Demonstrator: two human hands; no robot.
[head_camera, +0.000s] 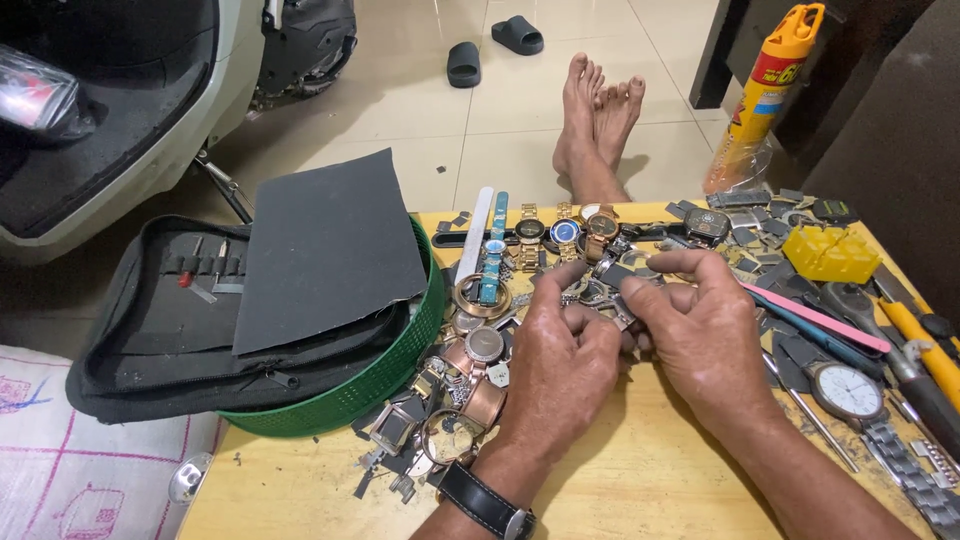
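Both hands met over the watch pile: left hand (560, 365) and right hand (700, 335) pinched a small watch part (612, 300) between fingertips. Watches (560, 235) crowded just beyond; bare table (640, 470) lay open behind the wrists.

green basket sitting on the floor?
No, the green basket rests on the wooden table, at its left end, with a black zip tool case lying across it.
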